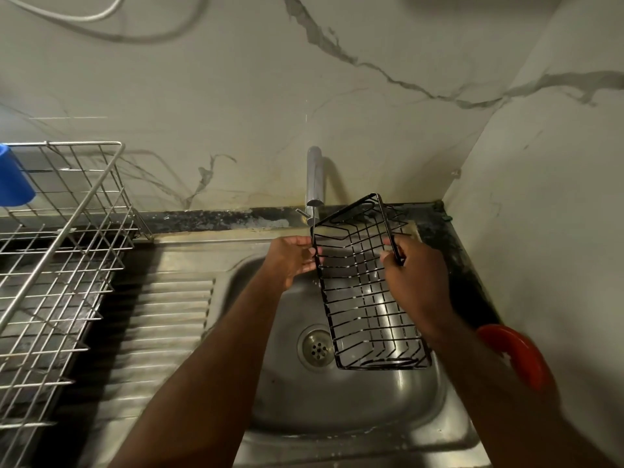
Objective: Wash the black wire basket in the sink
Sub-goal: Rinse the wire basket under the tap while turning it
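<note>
the black wire basket was held over the steel sink, tilted so that its far end rose toward the tap and its near end hung low over the bowl, just right of the drain. the left hand was at the basket's left rim near the far end, palm turned up, its fingers curled against the wire, though whether they fully closed round it could not be told. the right hand gripped the right rim, its fingers wrapped over the dark wire from outside. a thin stream of water ran down from the tap's spout and met the basket's far left corner, beside the left hand. the sink's ribbed draining board lay to the left of the bowl, and further left a silver wire dish rack stood on the dark worktop, with a blue cup in it at the far left edge of the view. an orange-red round object lay on the right side, partly hidden behind the right forearm; what it was could not be told. the wall behind the sink was pale with grey marble veins, and a white cable hung across its top left.
</note>
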